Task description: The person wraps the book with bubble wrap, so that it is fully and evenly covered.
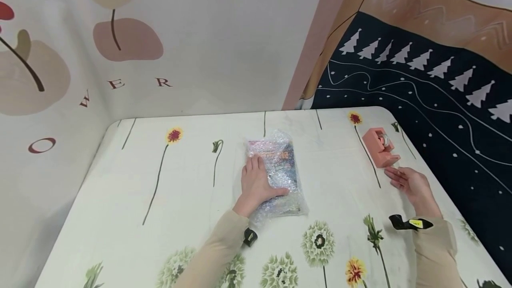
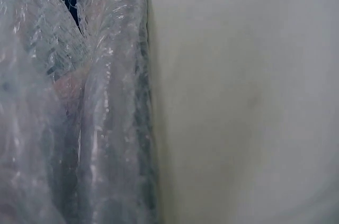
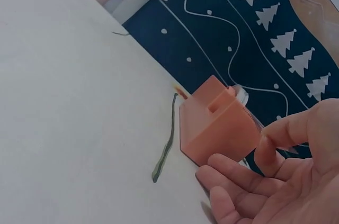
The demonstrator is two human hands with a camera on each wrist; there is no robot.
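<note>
bubble-wrap parcel (image 1: 278, 170): clear plastic film, glossy, crinkled, printed cover showing thru, table centre | tape dispenser (image 1: 379, 146): pink plastic, matt, smooth, at 2 o'clock of parcel; clear shiny tape roll on top | tablecloth (image 1: 160, 199): smooth, low sheen, flower print | backdrop (image 1: 440, 79) at 1 o'clock: cloth, matt

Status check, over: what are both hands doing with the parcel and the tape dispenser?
Left hand flat on bubble-wrapped parcel, pressing it to the table. Right hand open beside tape dispenser, fingertips near its base. Nothing between them.
</note>
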